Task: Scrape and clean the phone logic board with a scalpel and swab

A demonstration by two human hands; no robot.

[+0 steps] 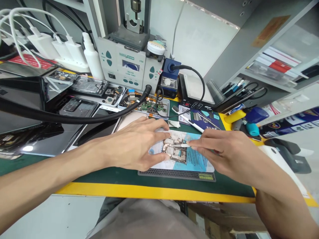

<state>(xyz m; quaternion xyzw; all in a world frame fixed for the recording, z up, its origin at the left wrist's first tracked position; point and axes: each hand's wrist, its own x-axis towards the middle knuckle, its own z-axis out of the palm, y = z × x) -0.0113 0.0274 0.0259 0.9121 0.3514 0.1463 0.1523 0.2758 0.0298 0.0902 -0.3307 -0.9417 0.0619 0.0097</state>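
Observation:
A small phone circuit board (174, 151) lies on a pale blue work pad (196, 159) near the front of the green bench. My left hand (136, 142) rests flat beside the board, its fingertips pressing on the board's left edge. My right hand (220, 151) pinches a thin metal tool, likely tweezers (181, 145), whose tip touches the top of the board. A dark perforated strip (174, 173) runs along the pad's near edge.
A grey soldering station (127, 64) stands at the back with a thick black hose (74, 118) crossing left. Opened phones (94, 88) and a tray of parts (149, 107) lie behind my hands. A white bottle (92, 56), chargers and tools (239, 116) crowd the sides.

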